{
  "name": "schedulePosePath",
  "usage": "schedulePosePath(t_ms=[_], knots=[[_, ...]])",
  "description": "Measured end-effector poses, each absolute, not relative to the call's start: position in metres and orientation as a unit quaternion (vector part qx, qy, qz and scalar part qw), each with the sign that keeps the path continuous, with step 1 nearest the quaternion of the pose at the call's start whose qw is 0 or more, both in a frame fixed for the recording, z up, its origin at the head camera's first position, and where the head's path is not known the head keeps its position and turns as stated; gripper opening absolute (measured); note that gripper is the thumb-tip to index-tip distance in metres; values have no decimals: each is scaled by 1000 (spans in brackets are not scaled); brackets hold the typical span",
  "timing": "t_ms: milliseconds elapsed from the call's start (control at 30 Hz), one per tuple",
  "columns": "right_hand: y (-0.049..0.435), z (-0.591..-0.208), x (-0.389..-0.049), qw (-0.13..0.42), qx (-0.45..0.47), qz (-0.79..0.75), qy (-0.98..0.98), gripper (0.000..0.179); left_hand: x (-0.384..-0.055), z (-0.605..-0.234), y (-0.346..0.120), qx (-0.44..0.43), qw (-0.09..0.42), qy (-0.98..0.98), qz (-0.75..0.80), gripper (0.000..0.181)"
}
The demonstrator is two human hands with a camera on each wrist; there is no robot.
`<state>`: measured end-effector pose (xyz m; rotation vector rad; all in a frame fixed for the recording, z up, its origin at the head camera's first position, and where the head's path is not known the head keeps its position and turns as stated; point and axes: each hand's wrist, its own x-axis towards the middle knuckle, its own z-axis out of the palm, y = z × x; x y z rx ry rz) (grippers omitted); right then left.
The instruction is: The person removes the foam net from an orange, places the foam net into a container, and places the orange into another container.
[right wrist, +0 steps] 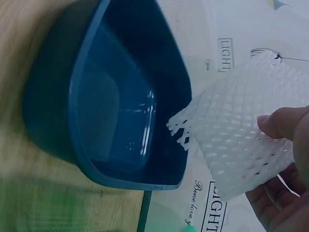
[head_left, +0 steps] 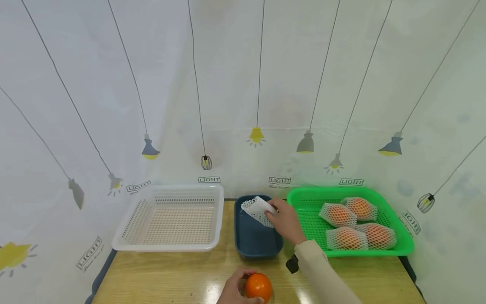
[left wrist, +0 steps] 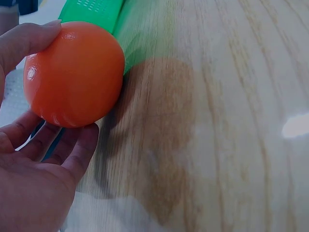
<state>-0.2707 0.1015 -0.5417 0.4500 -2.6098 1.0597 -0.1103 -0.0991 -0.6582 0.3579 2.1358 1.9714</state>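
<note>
Fruit (head_left: 259,288), bare and glossy orange, is in the left hand (head_left: 233,290) at the front of the bench (head_left: 171,274), the fingers and thumb curled round it. The work looks like stripping foam nets off fruit, and I judge it to be at an early stage.

At the left, the white basket (head_left: 182,223) shows its slotted floor; if bare fruit belongs there, setting this one down is a step not yet done. In the middle, the net (head_left: 255,209) hangs over the blue tub (head_left: 254,242), pinched between the thumb and fingers of the right hand (head_left: 285,220). Unwrapping this one fruit seems finished; letting go of the net is not. At the right, the green basket (head_left: 311,226) holds four wrapped fruits (head_left: 347,239), likely all left to do.

The left hand is cut off by the lower edge of the head view, and I cannot tell whether its fruit touches the bench. The net and right hand cover part of the tub, and how high the net hangs is hard to judge. Mesh veils the wrapped fruits, so whether they match the bare one is unclear.
</note>
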Motion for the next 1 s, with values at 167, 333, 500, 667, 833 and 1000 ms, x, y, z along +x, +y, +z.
schedulePosePath(t_ms=[167,333,500,667,833,1000], knots=[[93,-550,-298,176,170,293,-924,18,-111,-657,-101,128,99,736,657,69],[85,-558,-319,180,175,261,-932,15,-113,-658,-101,134,101,733,659,69],[78,-565,-331,178,168,242,-939,16,-115,-661,-100,134,105,730,662,68],[72,-567,-338,182,201,212,-939,17,-114,-664,-101,147,84,733,658,68],[66,-571,-347,220,235,190,-927,19,-113,-663,-102,149,75,732,661,68],[62,-582,-352,244,238,153,-928,22,-114,-663,-101,142,86,722,671,68]])
